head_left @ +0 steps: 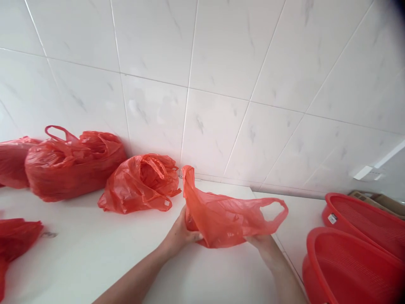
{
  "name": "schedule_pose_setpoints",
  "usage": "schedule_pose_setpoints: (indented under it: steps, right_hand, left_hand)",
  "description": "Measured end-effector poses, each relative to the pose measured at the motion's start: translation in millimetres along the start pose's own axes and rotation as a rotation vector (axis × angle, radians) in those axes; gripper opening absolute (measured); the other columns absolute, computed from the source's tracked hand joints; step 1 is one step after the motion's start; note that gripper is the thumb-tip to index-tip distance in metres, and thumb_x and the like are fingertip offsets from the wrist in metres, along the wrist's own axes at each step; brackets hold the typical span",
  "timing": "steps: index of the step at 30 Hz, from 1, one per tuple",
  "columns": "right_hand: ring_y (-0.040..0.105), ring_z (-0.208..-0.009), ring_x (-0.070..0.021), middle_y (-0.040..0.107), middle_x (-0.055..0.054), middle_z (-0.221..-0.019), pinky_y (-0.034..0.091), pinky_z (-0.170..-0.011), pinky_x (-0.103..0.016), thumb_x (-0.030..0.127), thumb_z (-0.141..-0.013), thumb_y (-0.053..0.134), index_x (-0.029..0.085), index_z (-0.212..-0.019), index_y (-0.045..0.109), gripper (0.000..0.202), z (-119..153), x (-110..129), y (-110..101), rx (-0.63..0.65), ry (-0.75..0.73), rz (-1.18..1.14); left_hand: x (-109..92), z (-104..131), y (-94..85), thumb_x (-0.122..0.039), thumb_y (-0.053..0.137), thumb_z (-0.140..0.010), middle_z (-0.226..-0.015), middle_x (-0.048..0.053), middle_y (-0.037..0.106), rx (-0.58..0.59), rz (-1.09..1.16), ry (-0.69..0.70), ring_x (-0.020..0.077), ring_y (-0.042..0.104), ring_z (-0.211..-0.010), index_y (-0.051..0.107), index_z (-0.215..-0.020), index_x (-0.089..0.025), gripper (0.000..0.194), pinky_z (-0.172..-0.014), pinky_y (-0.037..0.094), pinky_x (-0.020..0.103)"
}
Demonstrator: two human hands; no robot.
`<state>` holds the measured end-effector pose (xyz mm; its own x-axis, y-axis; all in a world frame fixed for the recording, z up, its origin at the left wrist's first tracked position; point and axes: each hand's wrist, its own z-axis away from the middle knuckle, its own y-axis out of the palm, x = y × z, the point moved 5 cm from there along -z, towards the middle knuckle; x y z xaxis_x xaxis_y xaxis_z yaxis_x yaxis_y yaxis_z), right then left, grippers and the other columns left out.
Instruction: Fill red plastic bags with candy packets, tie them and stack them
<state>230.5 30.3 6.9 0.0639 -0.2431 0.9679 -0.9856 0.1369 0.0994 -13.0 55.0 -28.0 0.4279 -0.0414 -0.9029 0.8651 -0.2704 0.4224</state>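
Note:
A red plastic carrier bag (221, 219) is stretched between my two hands above the white tabletop. My left hand (185, 232) grips the bag's left side, with the thumb over the plastic and the other fingers behind it. My right hand (261, 240) holds the lower right side, its fingers partly covered by the bag. One handle loop hangs out to the right, and the other stands up on the left. What the bag contains, if anything, cannot be made out through the thin plastic.
A crumpled red bag (139, 185) and a fuller red bag (76, 169) sit along the tiled wall (215, 131). More red plastic (19, 236) lies at the left edge. Red plastic baskets (351, 266) stand at the right, near some cardboard (379, 204).

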Motion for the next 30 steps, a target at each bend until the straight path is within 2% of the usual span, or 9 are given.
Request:
schedule_pose_setpoints:
  steps: [2,4,6,9,15,19,24,28,30]
  right_hand:
    - [0.057,-0.11,-0.0293,0.065,-0.009,-0.115,0.046,-0.094,-0.046,0.037,-0.059,0.084,0.025,-0.114,0.06,0.06,2,-17,5,-0.054,0.059,-0.022]
    - [0.062,-0.103,-0.0283,0.069,-0.009,-0.108,0.048,-0.09,-0.044,0.039,-0.066,0.08,0.022,-0.106,0.064,0.046,4,-33,8,-0.062,0.179,-0.123]
    - [0.066,-0.095,-0.0284,0.072,-0.009,-0.1,0.052,-0.083,-0.042,0.04,-0.068,0.078,0.019,-0.099,0.068,0.038,6,-42,12,-0.01,0.289,-0.248]
    - [0.067,-0.091,-0.0279,0.073,-0.009,-0.099,0.054,-0.078,-0.039,0.037,-0.069,0.078,0.019,-0.096,0.07,0.034,9,-46,15,0.032,0.356,-0.417]
    - [0.065,-0.098,-0.0256,0.071,-0.006,-0.106,0.053,-0.085,-0.04,0.035,-0.073,0.074,0.024,-0.111,0.066,0.04,10,-57,4,-0.092,0.364,-0.612]
    - [0.062,-0.107,-0.0282,0.068,-0.007,-0.115,0.051,-0.089,-0.044,0.044,-0.071,0.074,0.028,-0.122,0.059,0.056,9,-53,4,-0.037,0.271,-0.572]
    - [0.059,-0.11,-0.034,0.065,-0.013,-0.12,0.051,-0.085,-0.046,0.054,-0.055,0.081,0.024,-0.121,0.059,0.075,7,-24,29,0.105,0.203,-0.438]
    - [0.064,-0.096,-0.0317,0.07,-0.01,-0.106,0.052,-0.081,-0.045,0.038,-0.052,0.086,0.023,-0.11,0.064,0.064,7,-11,39,0.13,0.227,-0.256]
    - [0.067,-0.087,-0.0291,0.072,-0.009,-0.095,0.052,-0.08,-0.044,0.029,-0.058,0.085,0.02,-0.101,0.067,0.048,8,-14,38,0.099,0.273,-0.218]
  left_hand:
    - [10,-11,8.5,-0.02,0.078,-0.064,-0.096,0.006,0.07,-0.128,0.007,-0.017,0.0229,0.065,-0.089,0.063,-0.096,-0.019,0.035,-0.068,0.05,0.026]
    - [16,-18,13.5,-0.027,0.07,-0.074,-0.078,0.003,0.07,-0.168,0.007,-0.036,0.0186,0.065,-0.071,0.062,-0.081,-0.018,0.014,-0.056,0.047,0.023]
    - [19,-20,12.7,-0.033,0.065,-0.078,-0.075,0.002,0.07,-0.165,0.057,-0.06,0.0174,0.065,-0.064,0.062,-0.08,-0.018,0.015,-0.053,0.047,0.023]
    - [17,-16,3.2,-0.038,0.064,-0.079,-0.086,0.002,0.072,-0.165,0.149,-0.082,0.0175,0.067,-0.071,0.062,-0.093,-0.021,0.022,-0.062,0.051,0.025]
    - [18,-8,-2.5,-0.046,0.065,-0.078,-0.085,0.01,0.072,-0.105,0.226,-0.187,0.0242,0.07,-0.078,0.062,-0.091,-0.017,0.033,-0.068,0.055,0.033]
    - [9,-6,8.3,-0.043,0.075,-0.071,-0.103,0.012,0.07,0.049,0.214,-0.132,0.0293,0.066,-0.098,0.063,-0.103,-0.017,0.043,-0.082,0.052,0.037]
    - [-16,-5,16.2,-0.035,0.08,-0.065,-0.119,0.011,0.063,0.139,0.081,0.049,0.0307,0.061,-0.106,0.056,-0.12,-0.021,0.061,-0.086,0.05,0.038]
    - [-31,-3,24.8,-0.02,0.084,-0.06,-0.106,0.007,0.068,0.126,0.076,0.039,0.0252,0.065,-0.092,0.058,-0.118,-0.021,0.065,-0.076,0.052,0.031]
    - [-26,-2,28.9,-0.018,0.083,-0.062,-0.086,0.006,0.07,0.126,0.165,-0.083,0.0213,0.066,-0.076,0.065,-0.102,-0.015,0.044,-0.068,0.052,0.029]
